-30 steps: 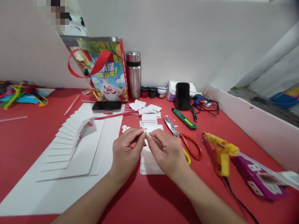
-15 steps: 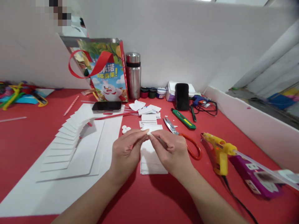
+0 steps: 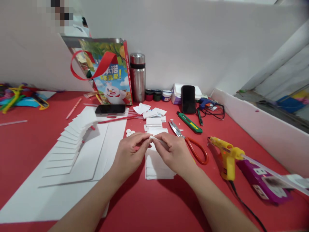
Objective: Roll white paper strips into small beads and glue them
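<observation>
My left hand [image 3: 129,154] and my right hand [image 3: 175,153] meet fingertip to fingertip above the red table. Both pinch a small white piece [image 3: 154,139] between thumb and fingers; most of it is hidden by my fingers. Under my hands lies a stack of white foam rectangles [image 3: 156,167]. More cut white pieces [image 3: 154,121] lie just beyond. Red-handled scissors [image 3: 190,143] rest right beside my right hand.
A yellow glue gun [image 3: 227,156] stands at the right beside a purple box [image 3: 263,183]. A white stepped foam staircase [image 3: 70,141] sits on white sheets at the left. At the back are a gift bag [image 3: 111,77], steel flask [image 3: 137,77], two phones, paint pots and a green cutter [image 3: 190,122].
My hands stay together on the small white piece and have shifted only slightly; the fingers have worked a little along it. Nothing else on the table moved.
</observation>
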Motion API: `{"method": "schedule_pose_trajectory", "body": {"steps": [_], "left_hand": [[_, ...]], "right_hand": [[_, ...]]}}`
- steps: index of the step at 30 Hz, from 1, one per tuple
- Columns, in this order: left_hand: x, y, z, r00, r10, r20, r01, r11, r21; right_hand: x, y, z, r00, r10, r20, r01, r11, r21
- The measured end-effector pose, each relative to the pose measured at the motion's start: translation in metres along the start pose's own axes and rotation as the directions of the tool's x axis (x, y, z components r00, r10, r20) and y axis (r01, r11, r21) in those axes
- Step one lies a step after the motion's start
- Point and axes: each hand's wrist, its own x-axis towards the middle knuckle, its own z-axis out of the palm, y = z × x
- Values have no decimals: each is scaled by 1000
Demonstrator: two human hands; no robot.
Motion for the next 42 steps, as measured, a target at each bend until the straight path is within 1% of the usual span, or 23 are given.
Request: {"method": "schedule_pose_trajectory", "body": {"steps": [3,6,8,10,12,13,14,15,16,18,19,20,21,23,26,27,29,31,33,35,37,39,42], "left_hand": [[-3,4,6,998,-7,-55,8,1000,28],[-5,5,12,994,-9,-110,10,1000,7],[-5,4,13,991,5,-130,-4,1000,11],[-5,0,11,992,4,-128,-3,1000,12],[-3,-4,7,994,-28,-108,28,1000,-1],[-2,-6,5,993,-48,-106,47,999,-13],[-1,-8,3,992,-83,-94,81,996,-27],[0,-9,1,991,-110,-76,107,993,-40],[1,-10,-1,990,-134,-43,132,990,-55],[3,-11,-4,989,-147,-12,146,987,-68],[3,-10,-5,990,-142,-4,142,988,-64],[3,-9,-5,991,-131,-3,131,990,-51],[3,-8,-5,993,-118,-1,118,992,-34],[3,-6,-5,996,-93,6,94,996,-7],[3,-4,-4,997,-82,13,82,997,-1],[2,-4,-4,996,-89,13,89,996,-7],[2,-4,-3,994,-110,6,111,994,-27],[1,-4,-1,991,-133,-12,132,990,-50],[-1,-3,1,989,-143,-44,141,988,-61],[-2,-1,4,988,-123,-92,120,992,-39],[-4,1,7,989,-54,-138,60,997,38],[-7,1,10,983,62,-173,-35,987,154],[-11,-2,14,954,239,-183,-177,937,302]], "right_hand": [[-2,0,4,999,-4,-53,1,998,-66],[-4,-2,9,988,-116,-105,92,973,-212],[-6,-5,12,978,-185,-92,145,931,-336],[-6,-9,14,981,-181,-69,144,919,-368],[-4,-13,11,997,-69,-39,60,977,-205],[-3,-14,8,1000,30,-2,-30,999,-39],[-1,-15,5,987,146,62,-154,974,167],[1,-15,1,954,254,159,-296,879,373],[4,-15,-3,903,335,268,-429,724,540],[7,-12,-9,802,382,459,-590,391,706],[9,-10,-11,771,366,520,-625,278,730],[9,-8,-12,754,342,561,-644,215,735],[9,-7,-12,750,316,581,-651,194,734],[8,-7,-9,775,276,568,-627,223,746],[6,-8,-3,831,243,501,-557,355,751],[5,-8,-1,847,246,472,-532,421,735],[5,-7,2,882,274,384,-469,602,647],[4,-5,4,931,274,242,-359,804,474],[2,-5,6,975,197,99,-216,941,261],[0,-7,9,996,92,-3,-91,991,94],[-3,-10,11,998,7,-67,-7,1000,2],[-5,-13,13,994,-54,-99,49,998,-45],[-6,-14,16,990,-97,-103,89,993,-83]]}}
